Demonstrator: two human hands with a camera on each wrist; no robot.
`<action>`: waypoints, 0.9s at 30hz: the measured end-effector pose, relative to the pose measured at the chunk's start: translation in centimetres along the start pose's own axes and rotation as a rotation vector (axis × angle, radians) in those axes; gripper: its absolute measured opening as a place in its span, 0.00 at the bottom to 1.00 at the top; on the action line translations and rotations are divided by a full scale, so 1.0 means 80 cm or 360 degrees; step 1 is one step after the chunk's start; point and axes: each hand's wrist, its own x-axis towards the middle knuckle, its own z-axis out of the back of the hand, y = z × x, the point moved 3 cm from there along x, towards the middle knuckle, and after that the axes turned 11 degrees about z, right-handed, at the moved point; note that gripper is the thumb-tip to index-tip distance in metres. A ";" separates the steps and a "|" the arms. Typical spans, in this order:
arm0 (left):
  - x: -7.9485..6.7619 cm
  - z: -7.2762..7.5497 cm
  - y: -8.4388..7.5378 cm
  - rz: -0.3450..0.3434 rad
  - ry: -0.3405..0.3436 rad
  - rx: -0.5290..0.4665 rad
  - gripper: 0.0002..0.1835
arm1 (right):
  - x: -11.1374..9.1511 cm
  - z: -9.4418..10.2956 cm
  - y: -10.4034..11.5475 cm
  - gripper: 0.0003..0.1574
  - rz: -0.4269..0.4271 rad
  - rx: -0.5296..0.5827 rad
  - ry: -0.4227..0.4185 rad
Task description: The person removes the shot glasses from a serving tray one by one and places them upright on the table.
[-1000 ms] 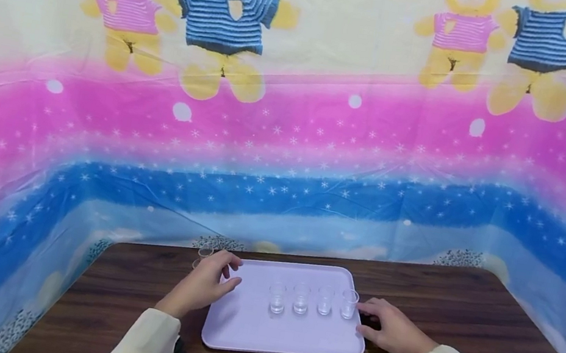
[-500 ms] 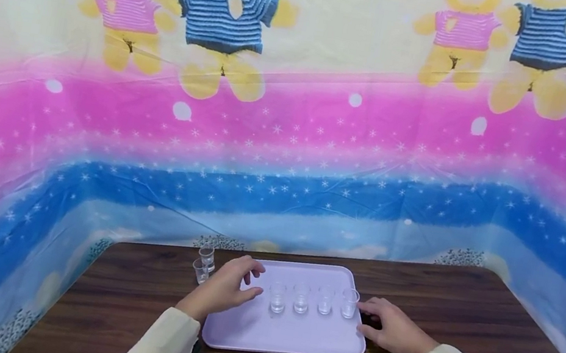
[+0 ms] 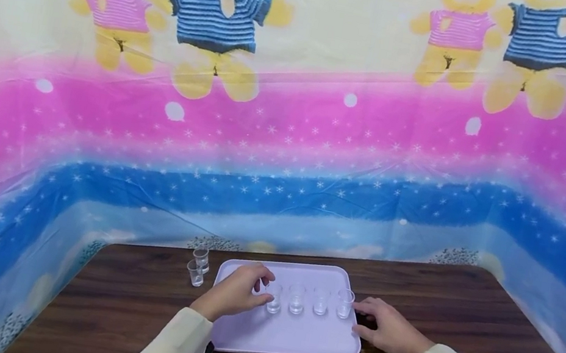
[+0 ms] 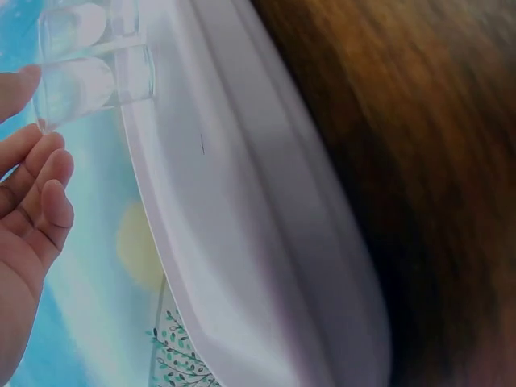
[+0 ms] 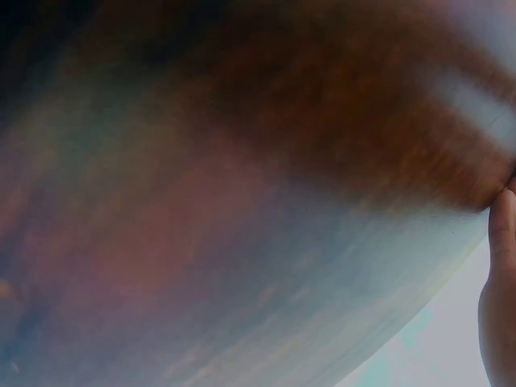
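A row of several small clear shot glasses, each with some clear liquid, stands on a pale lilac tray (image 3: 284,343). My left hand (image 3: 237,292) reaches over the tray from the left. Its thumb and forefinger are apart, at the leftmost shot glass (image 3: 273,304); the left wrist view has these fingertips at the rim of a shot glass (image 4: 81,85). Beside the tray's right edge is my right hand (image 3: 387,327), its forefinger close to the rightmost shot glass (image 3: 345,305) and its thumb by the tray rim. Whether it touches either, I cannot tell.
Two more shot glasses, one in front (image 3: 196,274) and one behind (image 3: 202,259), stand on the dark wooden table (image 3: 129,306) left of the tray. A printed bear-pattern curtain (image 3: 288,140) closes off the back and sides. The right wrist view is mostly blurred.
My left hand has moved right across the tray to the leftmost shot glass in the row, uncovering the two shot glasses on the table. My right hand has stayed at the tray's right edge.
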 end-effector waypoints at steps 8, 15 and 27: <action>0.000 0.002 -0.003 0.0003 0.0024 -0.0044 0.14 | 0.004 0.001 0.004 0.31 0.0012 -0.0014 0.0000; 0.001 -0.001 -0.005 0.0076 0.0064 -0.0050 0.14 | 0.004 0.001 0.004 0.32 -0.0007 -0.0004 0.0008; -0.005 0.017 0.000 0.0018 -0.0069 0.0012 0.13 | 0.001 0.002 0.005 0.32 -0.0004 -0.0018 -0.0002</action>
